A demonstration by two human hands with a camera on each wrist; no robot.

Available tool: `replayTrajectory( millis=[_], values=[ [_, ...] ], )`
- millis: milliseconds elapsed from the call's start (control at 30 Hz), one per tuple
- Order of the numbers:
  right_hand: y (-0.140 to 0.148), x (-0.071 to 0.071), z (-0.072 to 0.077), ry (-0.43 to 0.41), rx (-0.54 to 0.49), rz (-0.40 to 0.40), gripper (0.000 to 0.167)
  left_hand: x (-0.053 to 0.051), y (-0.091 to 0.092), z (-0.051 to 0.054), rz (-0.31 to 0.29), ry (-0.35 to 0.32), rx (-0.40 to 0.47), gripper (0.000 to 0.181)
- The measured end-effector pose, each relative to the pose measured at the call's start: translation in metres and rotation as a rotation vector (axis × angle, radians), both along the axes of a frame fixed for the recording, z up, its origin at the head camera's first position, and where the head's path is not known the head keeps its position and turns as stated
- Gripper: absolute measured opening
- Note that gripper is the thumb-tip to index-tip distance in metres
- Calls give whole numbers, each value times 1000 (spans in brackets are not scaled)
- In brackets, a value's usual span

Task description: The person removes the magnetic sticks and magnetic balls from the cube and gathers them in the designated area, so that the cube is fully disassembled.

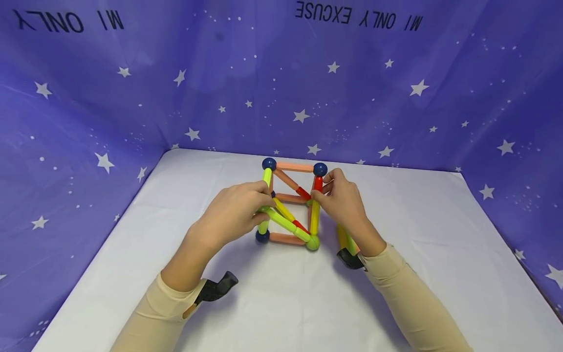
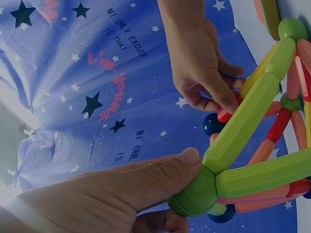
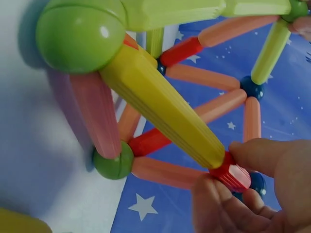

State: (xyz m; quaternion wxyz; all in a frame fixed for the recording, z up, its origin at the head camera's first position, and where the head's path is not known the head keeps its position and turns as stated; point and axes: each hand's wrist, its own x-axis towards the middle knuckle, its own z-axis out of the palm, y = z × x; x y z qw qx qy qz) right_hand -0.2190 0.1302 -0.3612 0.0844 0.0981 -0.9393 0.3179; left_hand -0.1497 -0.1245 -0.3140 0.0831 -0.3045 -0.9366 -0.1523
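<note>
A frame of coloured rods and balls [image 1: 292, 238] stands on the white table. My left hand [image 1: 239, 208] pinches a green ball [image 2: 194, 194] at its left side, with thumb and fingers round it; two lime rods [image 2: 248, 121] run from that ball. On the right side my right hand [image 1: 345, 198] pinches a red rod piece [image 3: 232, 174] between thumb and fingers. That piece joins a yellow rod [image 3: 165, 109], whose far end meets a green ball [image 3: 80, 36]. Dark blue balls [image 1: 320, 169] sit at the frame's back corners.
Yellow and green rods [image 1: 343, 238] lie beside the right wrist, partly hidden by it and its black strap mount [image 1: 350, 259]. White cloth covers the table [image 1: 264, 303]. A purple curtain with stars [image 1: 281, 88] hangs behind and along both sides.
</note>
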Motion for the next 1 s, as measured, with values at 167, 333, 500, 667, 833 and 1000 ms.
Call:
replayTrajectory(
  millis=[167, 333, 500, 667, 833, 1000],
  values=[
    [1, -1, -3, 49, -17, 8, 40, -1, 4, 3, 1, 10, -10, 23],
    [6, -3, -6, 75, -5, 36, 44, -1, 5, 6, 4, 6, -18, 22],
    [9, -3, -6, 80, 7, 42, 40, -1, 4, 7, 5, 8, -26, 23],
    [11, -3, -5, 73, 10, 44, 35, 1, 2, 6, 3, 15, -22, 23],
    [15, -2, -3, 71, 6, 52, 33, 2, 2, 5, 6, 12, -23, 24],
    [18, 0, -2, 5, -76, 78, 33, 3, 1, 3, 9, 16, -25, 23]
  ],
)
